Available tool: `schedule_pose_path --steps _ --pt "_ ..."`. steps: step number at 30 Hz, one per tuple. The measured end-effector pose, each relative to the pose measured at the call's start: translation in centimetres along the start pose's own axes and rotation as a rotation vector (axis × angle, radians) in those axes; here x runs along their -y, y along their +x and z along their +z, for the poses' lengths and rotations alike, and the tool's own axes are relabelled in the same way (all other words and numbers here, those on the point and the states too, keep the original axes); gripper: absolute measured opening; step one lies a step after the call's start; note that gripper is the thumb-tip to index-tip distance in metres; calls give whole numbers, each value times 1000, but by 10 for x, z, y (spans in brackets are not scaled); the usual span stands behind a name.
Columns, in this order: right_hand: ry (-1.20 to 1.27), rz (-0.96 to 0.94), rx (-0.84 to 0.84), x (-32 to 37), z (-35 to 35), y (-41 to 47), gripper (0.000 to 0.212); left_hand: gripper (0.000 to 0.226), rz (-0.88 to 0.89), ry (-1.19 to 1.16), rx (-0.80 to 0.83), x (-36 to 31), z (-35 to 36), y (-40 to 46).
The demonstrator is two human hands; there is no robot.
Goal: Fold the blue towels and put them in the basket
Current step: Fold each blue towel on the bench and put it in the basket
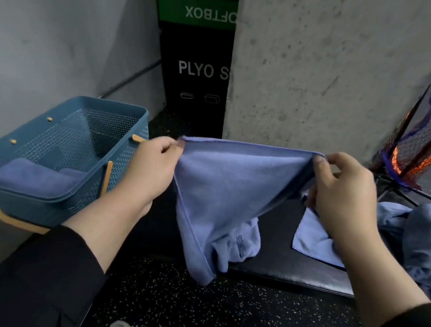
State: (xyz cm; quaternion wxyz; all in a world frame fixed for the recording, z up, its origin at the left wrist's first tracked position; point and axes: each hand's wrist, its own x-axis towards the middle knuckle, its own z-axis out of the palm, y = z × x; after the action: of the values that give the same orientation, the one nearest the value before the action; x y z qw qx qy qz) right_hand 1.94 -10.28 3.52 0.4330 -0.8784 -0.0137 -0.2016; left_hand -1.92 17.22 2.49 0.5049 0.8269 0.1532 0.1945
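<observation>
Concrete walls hem in the black counter (290,270). Left hand (155,166) and right hand (345,196) each grip a top corner of a blue towel (221,187), hanging. Best match corners before folding. Basket (117,129) sits left, unfolded towels (424,238) right.
</observation>
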Motion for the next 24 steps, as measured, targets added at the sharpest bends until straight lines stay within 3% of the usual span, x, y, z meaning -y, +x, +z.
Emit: schedule_pose_path --steps 6,10,12,14,16,18,20,22,24 --pt "162 -2 -91 -8 26 13 20 43 -152 -62 182 31 23 24" --pt "233 24 -58 -12 51 42 12 24 -204 -282 95 25 43 53" --pt "201 54 74 -17 67 53 44 39 -225 -368 96 34 55 73" --pt "94 79 204 -33 89 57 70 59 -130 -209 119 50 66 85" --pt "-74 14 317 -55 113 47 62 58 -31 27 164 70 76 87" --pt "-215 -5 534 -73 131 28 58 50 -4 378 342 88 84 79" --pt "-340 49 710 -88 142 12 68 46 -16 690 616 100 89 65" --pt "-414 76 741 -99 146 8 70 45 -17 835 808 104 93 52" --pt "-428 114 689 -107 145 12 67 51 -14 896 877 108 97 45"
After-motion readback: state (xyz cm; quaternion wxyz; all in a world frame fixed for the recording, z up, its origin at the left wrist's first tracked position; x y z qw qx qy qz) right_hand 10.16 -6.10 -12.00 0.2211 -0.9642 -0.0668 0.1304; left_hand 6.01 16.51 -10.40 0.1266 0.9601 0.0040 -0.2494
